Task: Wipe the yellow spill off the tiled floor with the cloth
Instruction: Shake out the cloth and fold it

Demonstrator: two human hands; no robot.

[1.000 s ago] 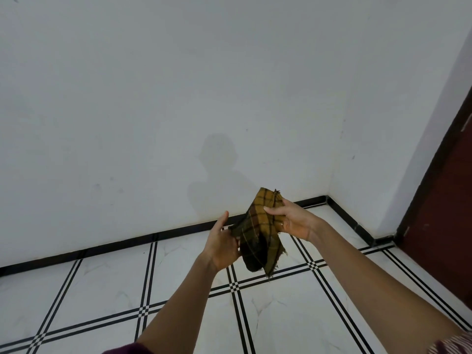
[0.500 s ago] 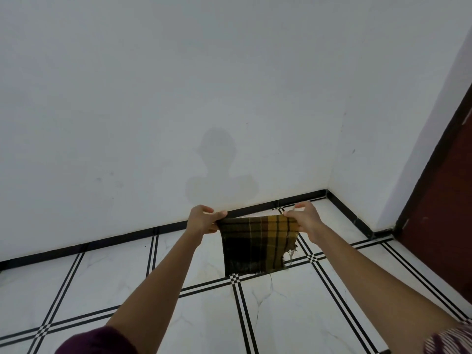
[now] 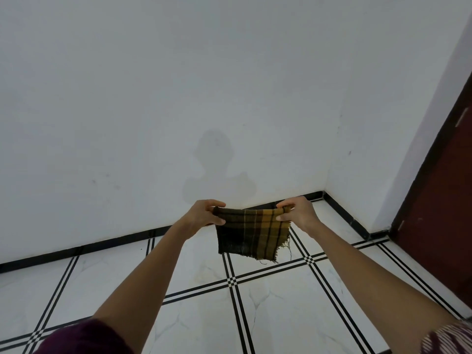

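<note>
Change: since a second ago you have pulled the cloth (image 3: 251, 233) out of its bunched bundle and spread it flat between your hands; over the last half second it has stayed stretched, and the view has tipped slightly.
Left hand: your left hand (image 3: 204, 216) pinches the cloth's top left corner, thumb and fingers closed on the hem.
Right hand: your right hand (image 3: 296, 213) pinches the top right corner the same way.
Cloth: it hangs as a plaid sheet from the line between your hands, clear of the floor, with a frayed lower edge and loose threads trailing below your right hand.
Spill: a faint yellowish stain (image 3: 204, 273) shows on the tiled floor (image 3: 281, 310), below the cloth and lower than your left hand, nearer to you than the hanging edge. It is pale, so its full outline is hard to make out.
Meaning: the cloth looks ready for use, but no wiping has begun; the stain appears untouched.
Next: you would probably need to bring both hands down and slightly toward your left so the cloth lands on the stain.
Surroundings: a white wall (image 3: 178, 98) stands beyond your hands and a dark door (image 3: 444, 200) lies off past your right hand.
</note>
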